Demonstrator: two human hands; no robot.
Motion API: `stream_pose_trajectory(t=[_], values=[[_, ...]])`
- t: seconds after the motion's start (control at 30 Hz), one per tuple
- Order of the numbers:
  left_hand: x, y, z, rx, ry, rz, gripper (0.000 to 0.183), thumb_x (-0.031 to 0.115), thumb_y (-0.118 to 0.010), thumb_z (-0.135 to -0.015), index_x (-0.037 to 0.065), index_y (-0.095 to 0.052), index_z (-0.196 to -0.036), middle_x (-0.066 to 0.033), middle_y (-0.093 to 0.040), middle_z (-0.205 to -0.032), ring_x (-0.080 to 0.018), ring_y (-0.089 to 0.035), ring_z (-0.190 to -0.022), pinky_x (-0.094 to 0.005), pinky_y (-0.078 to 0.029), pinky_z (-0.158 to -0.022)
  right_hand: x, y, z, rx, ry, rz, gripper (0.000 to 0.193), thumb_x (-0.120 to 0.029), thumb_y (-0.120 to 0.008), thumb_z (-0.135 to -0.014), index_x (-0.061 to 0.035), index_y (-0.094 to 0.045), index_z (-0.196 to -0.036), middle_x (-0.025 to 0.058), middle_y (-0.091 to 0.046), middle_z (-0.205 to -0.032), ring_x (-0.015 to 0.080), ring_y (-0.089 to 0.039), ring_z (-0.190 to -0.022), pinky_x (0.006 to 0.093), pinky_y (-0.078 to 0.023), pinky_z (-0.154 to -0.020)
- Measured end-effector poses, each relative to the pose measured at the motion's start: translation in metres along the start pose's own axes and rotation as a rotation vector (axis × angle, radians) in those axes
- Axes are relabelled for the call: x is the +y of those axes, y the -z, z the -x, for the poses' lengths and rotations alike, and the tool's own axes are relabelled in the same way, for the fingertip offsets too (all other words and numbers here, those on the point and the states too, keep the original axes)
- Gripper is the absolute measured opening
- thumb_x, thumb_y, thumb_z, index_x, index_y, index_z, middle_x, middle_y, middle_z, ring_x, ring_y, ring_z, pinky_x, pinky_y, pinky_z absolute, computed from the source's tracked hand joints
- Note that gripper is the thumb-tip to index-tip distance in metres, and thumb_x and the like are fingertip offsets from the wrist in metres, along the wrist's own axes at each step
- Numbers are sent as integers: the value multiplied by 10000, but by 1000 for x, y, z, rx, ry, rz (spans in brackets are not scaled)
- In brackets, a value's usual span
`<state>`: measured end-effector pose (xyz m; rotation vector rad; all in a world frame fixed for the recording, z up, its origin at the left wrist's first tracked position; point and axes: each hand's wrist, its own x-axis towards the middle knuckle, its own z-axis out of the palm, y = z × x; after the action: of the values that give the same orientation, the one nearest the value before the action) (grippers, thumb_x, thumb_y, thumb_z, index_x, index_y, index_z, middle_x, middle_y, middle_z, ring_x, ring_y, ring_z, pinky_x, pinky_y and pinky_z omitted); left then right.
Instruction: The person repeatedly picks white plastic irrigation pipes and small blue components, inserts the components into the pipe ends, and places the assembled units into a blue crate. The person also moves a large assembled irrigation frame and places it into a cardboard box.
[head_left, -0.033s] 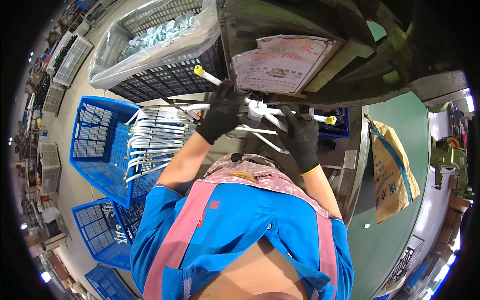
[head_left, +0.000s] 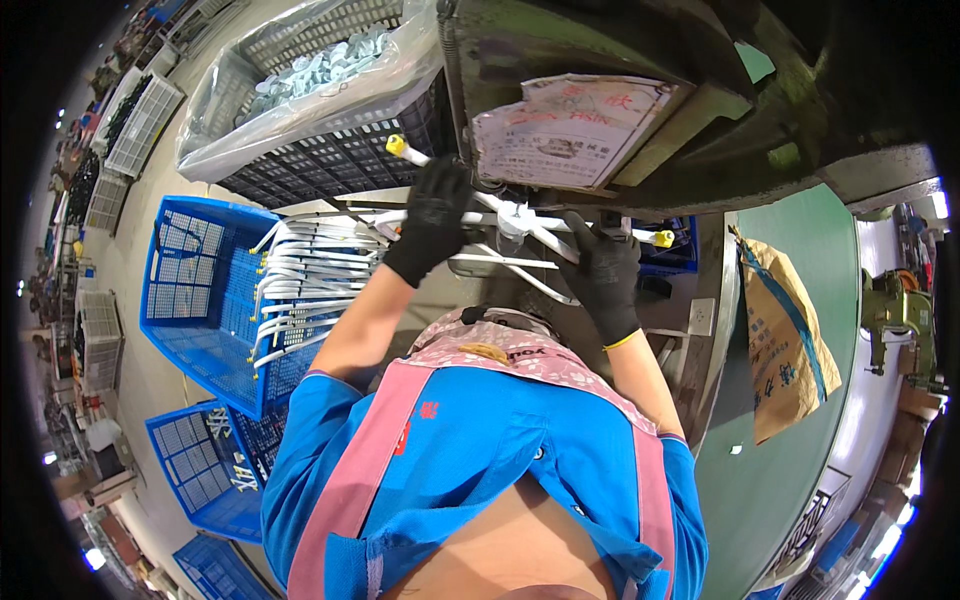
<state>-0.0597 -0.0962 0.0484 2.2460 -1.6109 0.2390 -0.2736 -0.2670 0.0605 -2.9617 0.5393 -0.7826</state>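
Note:
A white crossed-tube frame (head_left: 548,238) with yellow end pieces sits under the dark machine head, its middle at a white round hub. In a black glove, my left hand (head_left: 437,220) is closed around one of its tubes, on the left of the hub. On the right, my right hand (head_left: 605,275), gloved too, has its fingers wrapped on another tube close to the hub. The palms hide parts of the tubes. A stack of similar white tubes (head_left: 310,262) lies left of my left hand, over the edge of a blue crate (head_left: 200,345).
A black crate (head_left: 330,165) lined with clear plastic holds many small pale metal pieces at the upper left. The dark green machine (head_left: 780,150) overhangs the work, a torn label on its front. A brown paper sack (head_left: 785,350) lies on the green table (head_left: 760,480) at right.
My left hand has shifted slightly left along the frame, so more of the tube near the hub shows. My right hand stays nearly where it was.

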Motion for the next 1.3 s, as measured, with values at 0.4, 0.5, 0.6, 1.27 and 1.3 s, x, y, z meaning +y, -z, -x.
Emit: stream_pose_trajectory(t=[0.4, 0.5, 0.6, 1.27, 1.3], values=[[-35, 8, 8, -104, 16, -222, 302, 214, -689, -705, 129, -623, -987, -91, -606, -940, -284, -571, -939, -464, -420, -846, 62, -81, 4, -25, 27, -79, 304, -363, -785, -592, -146, -653, -759, 92, -633, -795, 317, -618, -736, 456, -489, -619], [-39, 9, 8, 57, -87, -152, 413, 188, -703, -673, 107, -612, -1067, -103, -601, -892, -306, -575, -891, -464, -429, -745, 63, -82, 8, -83, -109, -22, 352, -408, -793, -584, -162, -650, -792, 89, -643, -813, 319, -619, -761, 474, -489, -668], [-43, 7, 6, 47, -110, -121, 495, 158, -701, -661, 99, -599, -1142, -114, -592, -864, -317, -576, -865, -460, -431, -684, 56, -70, 6, -179, -126, 69, 392, -444, -789, -612, -198, -649, -883, 60, -653, -854, 290, -638, -762, 518, -462, -827], [-39, 4, -1, -154, 5, -256, 310, 194, -628, -759, 153, -642, -1066, -75, -633, -973, -267, -560, -995, -437, -422, -820, 17, -23, -18, -175, -150, -2, 124, -265, -717, -676, -176, -633, -656, 60, -637, -720, 279, -632, -669, 382, -496, -587], [-38, 6, -2, -182, 20, -240, 313, 190, -626, -754, 155, -642, -1064, -74, -634, -971, -267, -561, -994, -439, -423, -817, 17, -20, -20, -208, -143, 19, 151, -297, -732, -669, -175, -643, -674, 56, -642, -741, 274, -638, -689, 386, -501, -587]])
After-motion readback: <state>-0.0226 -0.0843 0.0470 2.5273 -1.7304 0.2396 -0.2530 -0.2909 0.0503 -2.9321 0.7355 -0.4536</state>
